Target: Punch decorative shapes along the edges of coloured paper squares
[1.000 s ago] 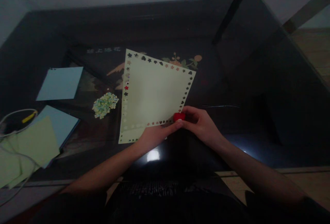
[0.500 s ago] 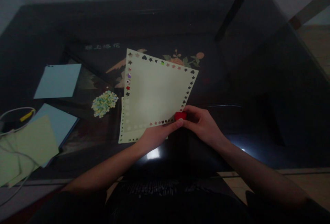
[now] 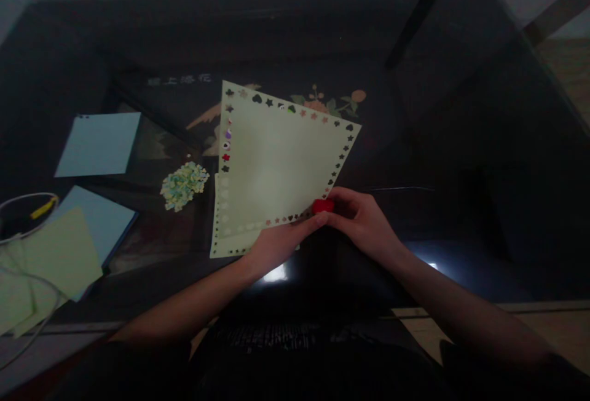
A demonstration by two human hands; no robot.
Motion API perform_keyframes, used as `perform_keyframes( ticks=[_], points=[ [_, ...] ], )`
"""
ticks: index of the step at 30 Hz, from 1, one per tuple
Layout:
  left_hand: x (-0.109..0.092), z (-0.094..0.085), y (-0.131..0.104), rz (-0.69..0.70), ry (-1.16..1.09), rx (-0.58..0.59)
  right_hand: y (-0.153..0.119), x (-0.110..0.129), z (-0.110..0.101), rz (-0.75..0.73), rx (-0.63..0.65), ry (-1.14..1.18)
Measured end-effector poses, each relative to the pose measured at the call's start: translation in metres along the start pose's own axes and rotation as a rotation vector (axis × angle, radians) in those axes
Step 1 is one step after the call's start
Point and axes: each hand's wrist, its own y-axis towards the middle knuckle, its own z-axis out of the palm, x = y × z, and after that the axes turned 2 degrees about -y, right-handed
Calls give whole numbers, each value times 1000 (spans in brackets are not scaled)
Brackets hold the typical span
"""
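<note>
A pale green sheet of paper [image 3: 281,161] is tilted up in front of me, with star, heart and flower holes cut along its edges. My left hand [image 3: 281,238] grips its bottom edge, the thumb reaching to a small red craft punch [image 3: 323,206]. Around that punch, at the sheet's lower right corner, my right hand [image 3: 357,216] is closed with fingers and thumb. Partly behind the raised sheet lies a second pale green sheet [image 3: 230,246], also holed along its edge. To the left is a heap of small green and blue paper cut-outs [image 3: 184,186].
A light blue paper [image 3: 99,144] lies at the left of the dark glossy table [image 3: 442,142]. Closer to me are a blue pad [image 3: 104,219], pale green papers [image 3: 64,259], and a white cable [image 3: 34,275]. A dark pole [image 3: 421,13] rises at the back right.
The raised sheet has tilted slightly, its upper right corner shifting right. Both hands keep their hold at the corner. The whole view has shifted a little.
</note>
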Motion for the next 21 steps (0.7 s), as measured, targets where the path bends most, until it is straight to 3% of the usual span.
perform_keyframes(
  ticks=[5,12,21],
  points=[
    [0,-5,-1,106,17,-15,-2,4,-2,30,-13,12],
    [7,-10,-1,187,209,-209,-6,6,-3,45,-30,57],
    [19,-12,-3,102,219,-164,-6,7,-2,63,-15,83]
  ],
)
